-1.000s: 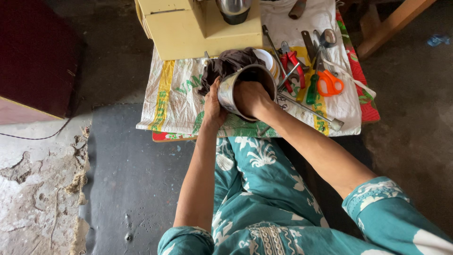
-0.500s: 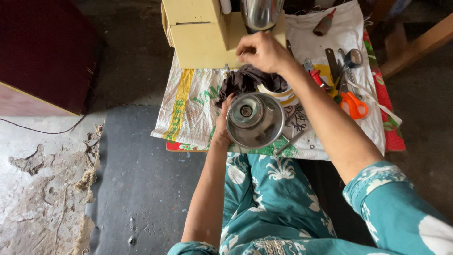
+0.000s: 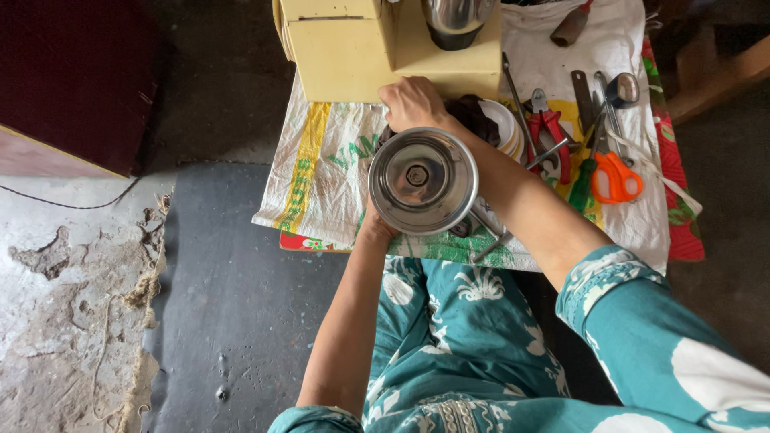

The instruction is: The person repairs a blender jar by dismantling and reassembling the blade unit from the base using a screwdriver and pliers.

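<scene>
Head view, looking down. The left hand (image 3: 375, 228) is holding a round steel jar (image 3: 423, 180) from beneath and on its near-left side. Only the wrist and the heel of the hand are showing past the rim, so the fingers are hidden behind the jar wall; they are judged to be wrapped around it, since the jar is standing clear of the table (image 3: 337, 172) with nothing else under it.

The jar's long axis is pointing nearly straight up at the camera. Its open mouth is facing the viewer, and a small hexagonal fitting (image 3: 416, 175) is showing at the centre of its floor.

The right hand (image 3: 413, 104) is lying beyond the jar, on its far side, just past the rim. Its fingers (image 3: 391, 112) are curled downward at the foot of a pale yellow appliance base (image 3: 361, 48), just beside a dark cloth (image 3: 473, 116). Whether they are pinching anything cannot be told.

The right forearm is passing along the jar's right flank, close against it. Of the two hands, the left is the one in contact with the jar; the right is near it but appears apart.

To the right of the right-hand fingers, lying on the printed woven sack that covers the table:
- red-handled pliers (image 3: 549, 132)
- orange-handled scissors (image 3: 616, 176)
- a green-handled screwdriver (image 3: 583, 183)
</scene>
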